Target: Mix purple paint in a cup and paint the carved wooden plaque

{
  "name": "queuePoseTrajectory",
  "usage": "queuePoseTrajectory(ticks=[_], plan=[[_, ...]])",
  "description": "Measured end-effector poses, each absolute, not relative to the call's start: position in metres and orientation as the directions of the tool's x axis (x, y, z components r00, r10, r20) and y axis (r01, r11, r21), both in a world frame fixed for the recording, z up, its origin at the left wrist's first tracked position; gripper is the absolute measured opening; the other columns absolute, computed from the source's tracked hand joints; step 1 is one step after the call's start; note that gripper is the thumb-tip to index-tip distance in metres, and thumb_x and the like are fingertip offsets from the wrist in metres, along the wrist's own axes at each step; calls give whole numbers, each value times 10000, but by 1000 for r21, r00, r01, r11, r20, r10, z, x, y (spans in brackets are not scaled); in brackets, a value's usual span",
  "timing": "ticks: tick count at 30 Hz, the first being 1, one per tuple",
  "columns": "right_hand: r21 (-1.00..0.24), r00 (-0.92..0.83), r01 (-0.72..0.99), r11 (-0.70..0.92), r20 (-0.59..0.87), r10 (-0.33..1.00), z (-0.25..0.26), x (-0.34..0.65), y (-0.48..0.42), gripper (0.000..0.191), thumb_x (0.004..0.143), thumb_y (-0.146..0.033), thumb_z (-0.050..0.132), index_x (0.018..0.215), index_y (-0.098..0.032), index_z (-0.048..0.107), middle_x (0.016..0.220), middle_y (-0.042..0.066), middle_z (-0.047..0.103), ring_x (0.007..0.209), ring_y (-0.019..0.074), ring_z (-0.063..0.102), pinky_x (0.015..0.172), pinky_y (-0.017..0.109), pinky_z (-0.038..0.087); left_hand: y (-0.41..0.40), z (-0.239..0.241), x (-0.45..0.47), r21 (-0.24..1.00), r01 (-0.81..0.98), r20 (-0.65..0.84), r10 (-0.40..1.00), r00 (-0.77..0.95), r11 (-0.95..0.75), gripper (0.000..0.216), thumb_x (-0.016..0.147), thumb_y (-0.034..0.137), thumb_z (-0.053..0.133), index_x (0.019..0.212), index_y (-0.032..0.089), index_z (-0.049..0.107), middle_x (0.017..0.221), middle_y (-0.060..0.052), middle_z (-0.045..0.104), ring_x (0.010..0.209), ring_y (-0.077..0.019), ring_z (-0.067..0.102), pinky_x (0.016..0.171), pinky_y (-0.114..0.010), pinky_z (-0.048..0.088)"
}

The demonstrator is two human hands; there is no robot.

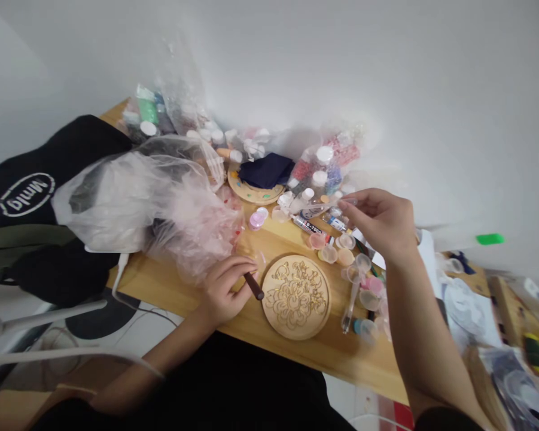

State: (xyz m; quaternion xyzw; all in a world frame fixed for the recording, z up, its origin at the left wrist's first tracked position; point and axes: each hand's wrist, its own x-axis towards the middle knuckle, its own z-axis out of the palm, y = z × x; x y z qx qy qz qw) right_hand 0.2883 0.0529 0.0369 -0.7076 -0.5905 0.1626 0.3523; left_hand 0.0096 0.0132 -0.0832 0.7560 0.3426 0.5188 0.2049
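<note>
My left hand [230, 288] rests by the table's near edge, closed around a short dark brown rod [253, 286], perhaps a tool handle. Just right of it lies a round wooden board [296, 297] with raised gold flower outlines. My right hand [383, 222] is raised over the back right of the table, its thumb and fingers pinched on a thin, pale translucent piece [349, 202] whose kind I cannot make out. Beneath that hand are a B-7000 glue tube [313, 228] and several small plastic cups, among them a peach one [345, 257].
Crumpled plastic bags [161, 197] cover the left of the table. Behind sit a dark blue cloth [267, 170] on a paint-spotted wooden disc [251, 193] and bags of bottles [325, 155]. A clear pen-like tool [349, 311] lies right of the board. A white cable [120, 275] hangs over the edge.
</note>
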Motion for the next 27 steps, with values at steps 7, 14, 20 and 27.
queuePoseTrajectory(ticks=[7,14,20,27], plan=[[-688,237,724,-46,186,954,37,285,55,282,749,-464,734,802,-187,722,627,22,686,515,127,570,479,260,420,13,-83,9,674,297,641,735,219,-677,160,841,64,657,960,170,665,930,-63,713,860,-172,711,771,-300,604],[-646,236,761,-57,194,952,40,280,56,270,761,-461,714,730,-193,702,585,13,671,501,131,570,491,264,421,13,-81,9,671,308,640,736,219,-675,151,839,65,654,946,170,670,921,-64,722,854,-174,716,769,-296,606],[-626,232,778,-59,199,952,40,280,56,279,781,-470,694,725,-196,694,576,15,676,510,142,590,494,264,430,13,-82,10,668,310,648,733,206,-677,145,838,72,661,942,172,673,917,-60,724,844,-171,717,767,-291,604],[-625,243,778,-67,200,949,41,279,53,232,788,-419,689,721,-197,687,587,17,680,525,151,601,509,269,429,13,-81,10,667,311,648,733,209,-678,152,836,68,659,947,171,668,913,-61,723,846,-172,718,769,-290,606]])
